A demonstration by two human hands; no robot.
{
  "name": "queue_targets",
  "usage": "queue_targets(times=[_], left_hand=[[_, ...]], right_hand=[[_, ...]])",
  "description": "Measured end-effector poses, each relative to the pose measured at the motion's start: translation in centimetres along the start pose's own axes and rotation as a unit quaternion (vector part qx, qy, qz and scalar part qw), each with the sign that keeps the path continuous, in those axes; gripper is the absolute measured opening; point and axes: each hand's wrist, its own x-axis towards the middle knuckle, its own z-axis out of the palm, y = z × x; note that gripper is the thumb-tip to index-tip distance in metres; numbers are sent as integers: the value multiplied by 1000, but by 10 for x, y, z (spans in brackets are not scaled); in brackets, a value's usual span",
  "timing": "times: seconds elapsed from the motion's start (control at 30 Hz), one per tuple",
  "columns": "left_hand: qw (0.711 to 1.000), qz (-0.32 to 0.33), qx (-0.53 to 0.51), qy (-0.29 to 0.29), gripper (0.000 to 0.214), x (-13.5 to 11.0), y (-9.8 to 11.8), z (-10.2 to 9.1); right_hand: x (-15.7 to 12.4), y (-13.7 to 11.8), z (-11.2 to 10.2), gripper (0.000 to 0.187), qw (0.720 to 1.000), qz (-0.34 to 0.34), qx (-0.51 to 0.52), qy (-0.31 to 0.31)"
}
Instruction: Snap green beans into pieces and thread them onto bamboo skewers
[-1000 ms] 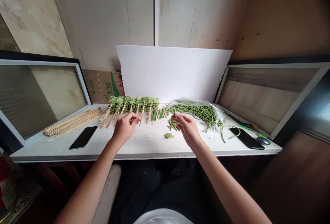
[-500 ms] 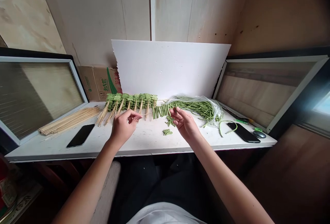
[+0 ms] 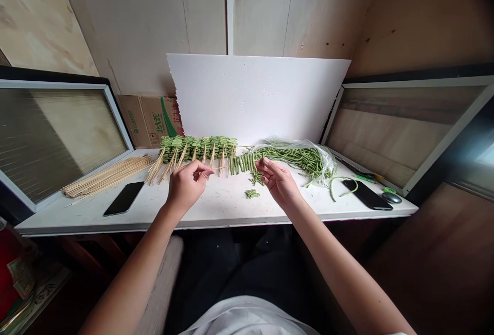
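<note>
The two hands are apart from each other, with one thin stick (image 3: 221, 169) between them. The left hand (image 3: 188, 183) pinches the bare end of this stick with its fingertips. On the stick there is a row of bean pieces (image 3: 242, 164), side by side like a small ladder. The right hand (image 3: 278, 180) is at the other end, its thumb and finger closed on a small green piece (image 3: 263, 161), so this stick seems to me nearly full.

Just below the row, on the white table (image 3: 216, 209), lie a small heap of cut beans (image 3: 252, 194) and another one behind it, partly hidden. Behind the left hand many filled sticks (image 3: 198, 148) are already stacked. Farther left, a big bundle of bare sticks (image 3: 108, 175) is not used yet. At right, many long beans (image 3: 297, 158) lie uncut, partly in a clear bag (image 3: 329, 164). So I judge that much is done, but much also remains.
</note>
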Motion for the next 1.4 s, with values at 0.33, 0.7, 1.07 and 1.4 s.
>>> queue_targets(times=[0.33,0.7,1.07,1.4], left_hand=[[1000,10,-7,5,22,0,0,0],[1000,-4,-12,-2,19,0,0,1],[1000,2,5,4,20,0,1,-2],[1000,10,14,10,21,0,4,-2]], right_hand=[[-1,0,1,38,1000,-1,15,8],[-2,0,3,35,1000,-5,12,5],[-3,6,5,30,997,-61,-15,35],[-3,12,5,29,993,-103,-46,45]])
